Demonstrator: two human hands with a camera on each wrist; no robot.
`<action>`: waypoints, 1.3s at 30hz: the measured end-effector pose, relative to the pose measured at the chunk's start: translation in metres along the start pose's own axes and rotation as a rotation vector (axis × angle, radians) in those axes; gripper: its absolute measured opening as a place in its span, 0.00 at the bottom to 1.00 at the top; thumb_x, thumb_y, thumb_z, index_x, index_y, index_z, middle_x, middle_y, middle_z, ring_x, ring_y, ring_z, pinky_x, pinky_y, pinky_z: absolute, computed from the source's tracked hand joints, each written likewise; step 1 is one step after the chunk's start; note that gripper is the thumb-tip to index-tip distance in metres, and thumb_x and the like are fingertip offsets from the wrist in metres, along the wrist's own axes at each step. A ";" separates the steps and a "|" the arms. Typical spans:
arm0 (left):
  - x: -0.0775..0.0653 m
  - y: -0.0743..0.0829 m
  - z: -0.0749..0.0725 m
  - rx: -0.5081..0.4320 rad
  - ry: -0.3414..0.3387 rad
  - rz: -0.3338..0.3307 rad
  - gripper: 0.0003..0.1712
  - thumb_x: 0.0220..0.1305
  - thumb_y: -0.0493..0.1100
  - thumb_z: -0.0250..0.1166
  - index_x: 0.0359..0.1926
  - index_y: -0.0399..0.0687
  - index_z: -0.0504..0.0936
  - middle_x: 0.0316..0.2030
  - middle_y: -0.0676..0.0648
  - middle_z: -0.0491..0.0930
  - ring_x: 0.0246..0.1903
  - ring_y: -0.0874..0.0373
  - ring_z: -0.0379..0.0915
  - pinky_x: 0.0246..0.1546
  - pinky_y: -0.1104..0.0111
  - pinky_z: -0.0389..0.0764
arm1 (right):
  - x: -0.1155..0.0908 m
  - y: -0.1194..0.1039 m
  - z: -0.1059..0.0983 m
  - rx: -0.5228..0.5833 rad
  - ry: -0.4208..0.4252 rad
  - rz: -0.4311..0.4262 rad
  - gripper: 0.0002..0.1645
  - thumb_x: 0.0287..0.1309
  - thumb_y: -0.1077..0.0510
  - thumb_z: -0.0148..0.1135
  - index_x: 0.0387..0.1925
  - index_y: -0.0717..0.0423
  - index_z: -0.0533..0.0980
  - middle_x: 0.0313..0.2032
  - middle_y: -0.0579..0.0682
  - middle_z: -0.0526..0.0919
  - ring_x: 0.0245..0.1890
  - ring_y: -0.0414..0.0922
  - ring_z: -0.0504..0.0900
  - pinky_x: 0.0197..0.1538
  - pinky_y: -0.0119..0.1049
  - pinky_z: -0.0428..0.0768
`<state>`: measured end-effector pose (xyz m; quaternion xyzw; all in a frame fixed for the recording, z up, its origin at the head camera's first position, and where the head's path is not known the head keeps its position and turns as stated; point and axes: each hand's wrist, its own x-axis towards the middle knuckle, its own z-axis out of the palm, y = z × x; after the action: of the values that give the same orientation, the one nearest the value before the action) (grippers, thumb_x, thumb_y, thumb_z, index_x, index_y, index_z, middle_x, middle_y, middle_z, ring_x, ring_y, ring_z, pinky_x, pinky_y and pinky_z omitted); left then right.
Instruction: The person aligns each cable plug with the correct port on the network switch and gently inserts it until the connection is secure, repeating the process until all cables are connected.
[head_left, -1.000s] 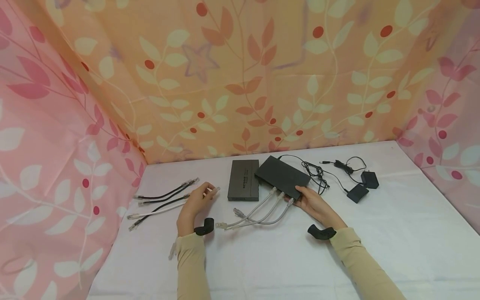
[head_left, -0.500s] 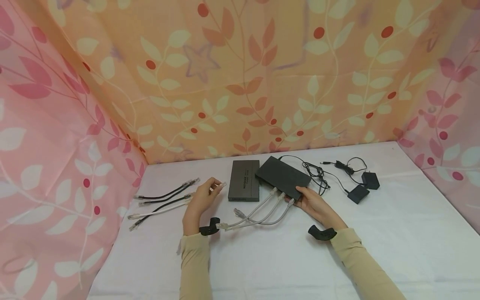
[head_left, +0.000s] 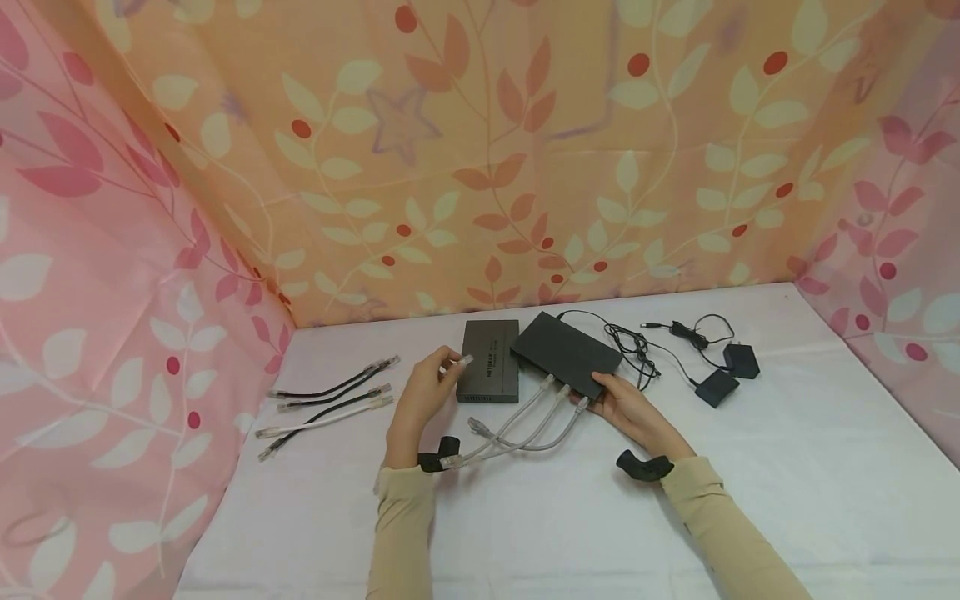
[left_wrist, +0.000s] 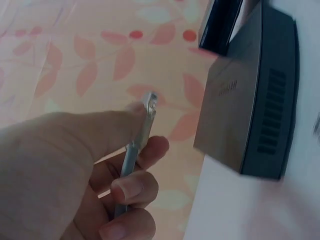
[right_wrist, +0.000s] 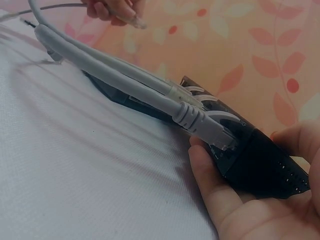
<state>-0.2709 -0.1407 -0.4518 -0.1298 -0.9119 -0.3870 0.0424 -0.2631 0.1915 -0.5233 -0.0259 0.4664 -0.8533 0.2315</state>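
My left hand pinches the clear plug of a grey Ethernet cable between thumb and index finger, the other fingers curled about the cable. In the head view that plug appears by the left edge of a grey NETGEAR network switch. My right hand grips the near right corner of a black network switch, thumb on top and fingers below, which tilts it off the cloth. Three grey Ethernet cables are plugged into its front; one plug shows closely in the right wrist view.
Several short black cables and a white cable lie on the white cloth at left. Two power adapters with black cords lie at right. A patterned curtain closes off the back.
My left hand has moved right and slightly away from me, bringing the pinched plug to the NETGEAR switch's edge. Loose cable ends near that wrist shifted slightly. My right hand keeps its hold.
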 end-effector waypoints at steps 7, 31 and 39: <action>0.000 0.013 0.014 0.002 -0.021 0.020 0.10 0.66 0.44 0.58 0.44 0.45 0.77 0.34 0.48 0.78 0.23 0.59 0.69 0.25 0.67 0.71 | 0.000 0.000 -0.001 0.000 0.005 0.005 0.37 0.72 0.57 0.38 0.71 0.59 0.32 0.71 0.61 0.39 0.51 0.35 0.76 0.58 0.39 0.71; 0.005 0.040 0.071 0.028 -0.024 -0.013 0.09 0.64 0.45 0.60 0.42 0.47 0.79 0.36 0.48 0.82 0.34 0.56 0.77 0.36 0.63 0.76 | 0.000 -0.001 -0.002 0.019 -0.026 0.002 0.37 0.72 0.57 0.39 0.71 0.58 0.32 0.71 0.62 0.38 0.51 0.37 0.76 0.59 0.42 0.71; 0.007 0.040 0.085 -0.014 0.006 0.002 0.10 0.64 0.45 0.60 0.42 0.45 0.79 0.35 0.47 0.81 0.31 0.57 0.76 0.31 0.68 0.75 | 0.001 0.000 -0.004 -0.009 -0.051 -0.017 0.39 0.71 0.57 0.40 0.71 0.59 0.32 0.70 0.64 0.40 0.52 0.39 0.77 0.57 0.40 0.72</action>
<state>-0.2647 -0.0513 -0.4819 -0.1299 -0.9089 -0.3937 0.0444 -0.2650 0.1941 -0.5255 -0.0527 0.4638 -0.8524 0.2358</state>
